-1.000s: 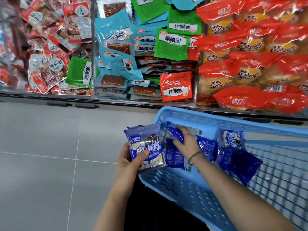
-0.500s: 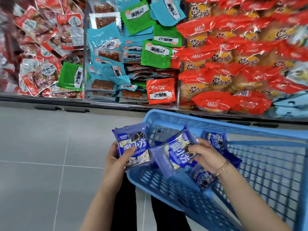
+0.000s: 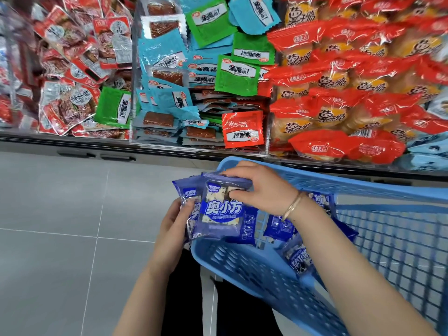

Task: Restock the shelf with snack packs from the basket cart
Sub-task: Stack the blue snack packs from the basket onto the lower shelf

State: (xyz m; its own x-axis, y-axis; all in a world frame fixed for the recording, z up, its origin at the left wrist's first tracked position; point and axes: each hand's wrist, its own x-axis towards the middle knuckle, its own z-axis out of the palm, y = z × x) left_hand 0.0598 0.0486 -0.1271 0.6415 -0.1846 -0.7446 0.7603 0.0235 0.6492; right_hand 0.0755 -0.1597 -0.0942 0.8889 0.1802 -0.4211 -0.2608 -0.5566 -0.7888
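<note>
A blue plastic basket cart [image 3: 363,185] stands in front of the shelf [image 3: 169,147]. Over its near-left corner my left hand [image 3: 174,224] grips a blue snack pack [image 3: 188,192] from the left side. My right hand [image 3: 261,187] pinches a second blue snack pack [image 3: 221,212] by its top edge and lays it on the first, so the two overlap. Several more blue packs [image 3: 298,258] lie in the basket, partly hidden behind my right forearm.
The shelf's clear bins hold red meat-snack packs [image 3: 72,69] on the left, blue, green and red sachets [image 3: 201,76] in the middle, and red-and-yellow bags [image 3: 351,81] on the right. Pale blue bags [image 3: 429,151] show at the far right. Grey tiled floor [image 3: 60,226] lies to the left.
My right hand has lifted a blue pack out of the basket and brought it left onto the pack in my left hand. The view has moved closer to the shelf.
</note>
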